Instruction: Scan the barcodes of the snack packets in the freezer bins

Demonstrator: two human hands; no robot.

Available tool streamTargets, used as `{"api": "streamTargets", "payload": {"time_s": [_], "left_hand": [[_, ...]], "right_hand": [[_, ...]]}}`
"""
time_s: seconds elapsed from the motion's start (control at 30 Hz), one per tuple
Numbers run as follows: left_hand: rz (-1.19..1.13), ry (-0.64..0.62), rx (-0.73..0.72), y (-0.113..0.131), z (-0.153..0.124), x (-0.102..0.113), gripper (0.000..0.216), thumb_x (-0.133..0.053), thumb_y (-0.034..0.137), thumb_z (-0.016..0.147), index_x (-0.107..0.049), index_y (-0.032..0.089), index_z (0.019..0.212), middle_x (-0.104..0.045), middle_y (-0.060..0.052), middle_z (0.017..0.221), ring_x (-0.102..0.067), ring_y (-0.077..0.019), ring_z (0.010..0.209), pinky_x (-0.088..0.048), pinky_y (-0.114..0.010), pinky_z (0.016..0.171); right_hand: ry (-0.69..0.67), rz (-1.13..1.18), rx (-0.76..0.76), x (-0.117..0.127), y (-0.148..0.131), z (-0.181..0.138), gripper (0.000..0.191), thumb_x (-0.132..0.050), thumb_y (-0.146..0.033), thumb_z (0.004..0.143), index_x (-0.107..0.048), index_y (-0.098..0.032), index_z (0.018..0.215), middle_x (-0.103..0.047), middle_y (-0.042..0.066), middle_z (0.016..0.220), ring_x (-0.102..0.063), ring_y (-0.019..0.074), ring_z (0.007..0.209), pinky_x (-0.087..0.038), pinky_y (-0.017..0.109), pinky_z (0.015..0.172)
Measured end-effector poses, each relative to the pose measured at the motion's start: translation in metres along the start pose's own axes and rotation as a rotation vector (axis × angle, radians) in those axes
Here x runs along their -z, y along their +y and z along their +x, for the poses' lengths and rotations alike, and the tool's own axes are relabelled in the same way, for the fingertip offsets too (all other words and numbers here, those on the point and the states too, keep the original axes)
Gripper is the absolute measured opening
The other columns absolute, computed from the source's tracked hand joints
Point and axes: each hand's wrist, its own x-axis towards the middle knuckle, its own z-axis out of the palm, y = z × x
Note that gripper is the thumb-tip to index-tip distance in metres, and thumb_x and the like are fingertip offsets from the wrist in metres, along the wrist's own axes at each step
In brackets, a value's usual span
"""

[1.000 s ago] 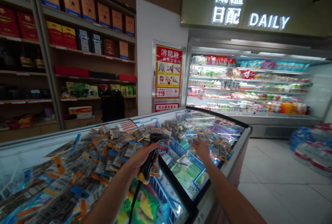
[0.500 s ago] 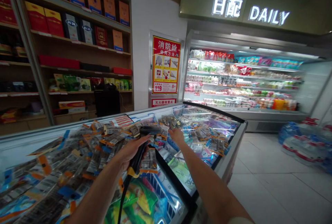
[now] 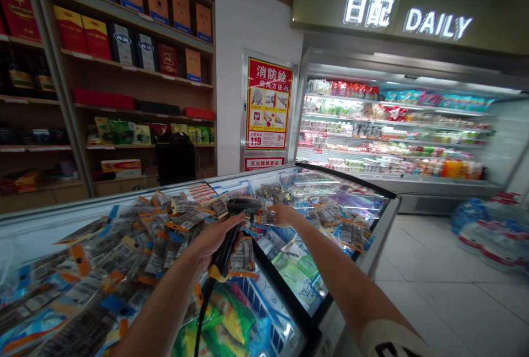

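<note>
Black-and-yellow pistol-shaped plastic scanner (image 3: 226,247) is clasped in left hand (image 3: 211,240), fingers wrapped.
Beside the scanner's head, small clear-plastic packet (image 3: 266,217) is pinched by fingers of right hand (image 3: 283,216).

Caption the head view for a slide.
Over a freezer strewn with packets, left hand holds a corded scanner, right hand near its head.

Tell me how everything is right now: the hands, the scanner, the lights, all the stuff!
Left hand: closed around the scanner's handle
Scanner: held up, handle downward
Cable: hanging from the handle
Right hand: fingers at a small packet, grip unclear
Orange-and-blue packets: heaped loosely
DAILY sign: lit
Wall fridge: lit, stocked
Water bottles: grouped on the floor
</note>
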Motion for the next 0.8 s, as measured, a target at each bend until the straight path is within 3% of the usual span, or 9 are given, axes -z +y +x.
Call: {"api": "streamTargets", "payload": {"time_s": [0.2,0.3,0.43,0.57,0.8], "left_hand": [[0.039,-0.007,-0.018,0.002,-0.006,-0.007,0.036,-0.06,0.049,0.057,-0.052,0.015,0.063,-0.05,0.003,0.046,-0.044,-0.0082,0.038,-0.032,-0.02,0.037],[0.057,-0.038,-0.011,0.0,-0.008,-0.013,0.038,-0.061,0.051,0.055,-0.051,0.014,0.059,-0.05,0.002,0.045,-0.044,-0.008,0.038,-0.033,-0.02,0.038],[0.068,-0.102,0.026,-0.006,-0.006,-0.021,0.041,-0.06,0.053,0.055,-0.051,0.013,0.06,-0.052,0.001,0.047,-0.046,-0.0084,0.04,-0.034,-0.02,0.039],[0.043,-0.15,0.044,-0.01,-0.005,-0.028,0.039,-0.061,0.051,0.055,-0.051,0.014,0.063,-0.053,0.001,0.049,-0.048,-0.0084,0.041,-0.035,-0.019,0.04],[0.007,-0.183,0.068,-0.007,-0.009,-0.031,0.035,-0.063,0.047,0.057,-0.051,0.015,0.067,-0.054,0.002,0.051,-0.048,-0.0082,0.043,-0.036,-0.019,0.041]], "right_hand": [[-0.057,0.17,-0.157,0.025,0.014,-0.022,0.019,-0.063,-0.005,0.034,-0.052,-0.017,0.043,-0.05,-0.004,0.042,-0.051,0.0147,0.049,-0.039,0.026,0.049],[0.029,0.329,-0.192,0.031,0.018,-0.037,0.015,-0.057,-0.012,0.046,-0.055,-0.017,0.061,-0.057,-0.003,0.053,-0.054,0.0146,0.052,-0.041,0.025,0.049],[0.202,0.507,-0.213,0.028,0.022,-0.054,0.031,-0.048,-0.016,0.056,-0.053,-0.019,0.086,-0.064,0.001,0.078,-0.058,0.0158,0.067,-0.043,0.026,0.057],[0.284,0.565,-0.261,0.022,0.027,-0.063,0.03,-0.047,-0.016,0.053,-0.054,-0.016,0.083,-0.063,0.002,0.073,-0.057,0.0164,0.065,-0.043,0.026,0.056],[0.31,0.545,-0.258,0.022,0.031,-0.066,0.032,-0.047,-0.017,0.052,-0.056,-0.016,0.083,-0.063,0.001,0.073,-0.055,0.0159,0.064,-0.042,0.025,0.057]]}}
